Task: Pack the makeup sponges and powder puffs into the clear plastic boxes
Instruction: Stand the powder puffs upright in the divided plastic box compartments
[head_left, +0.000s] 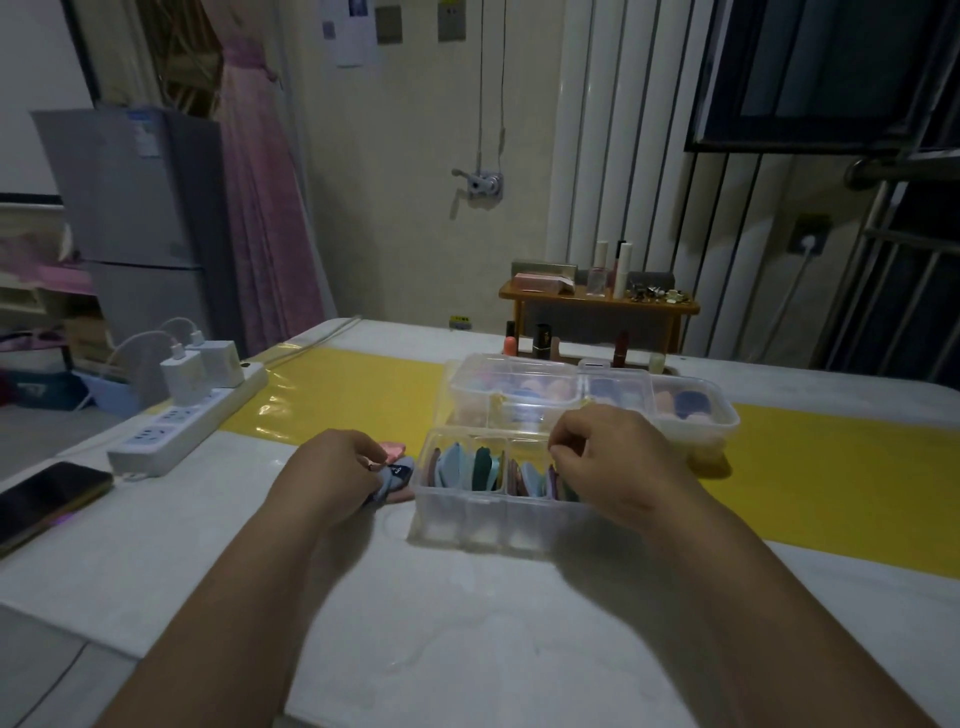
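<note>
A clear divided box (467, 512) stands on the white table, with several flat powder puffs (470, 467) on edge in its two compartments. My left hand (332, 470) grips a small bunch of loose puffs (397, 475), blue and pink, just left of the box. My right hand (602, 457) hovers over the right compartment with fingers curled; the fingertips pinch at the puffs there, and the hand hides what they hold. Behind, a larger clear box (701, 426) with a shut lid holds rounded makeup sponges (540, 388).
A white power strip (171, 431) with two chargers lies at the left, a dark phone (44, 499) nearer the table's left edge. A yellow strip (353, 395) crosses the table. Lipsticks and a small wooden shelf (597, 304) of cosmetics stand at the back.
</note>
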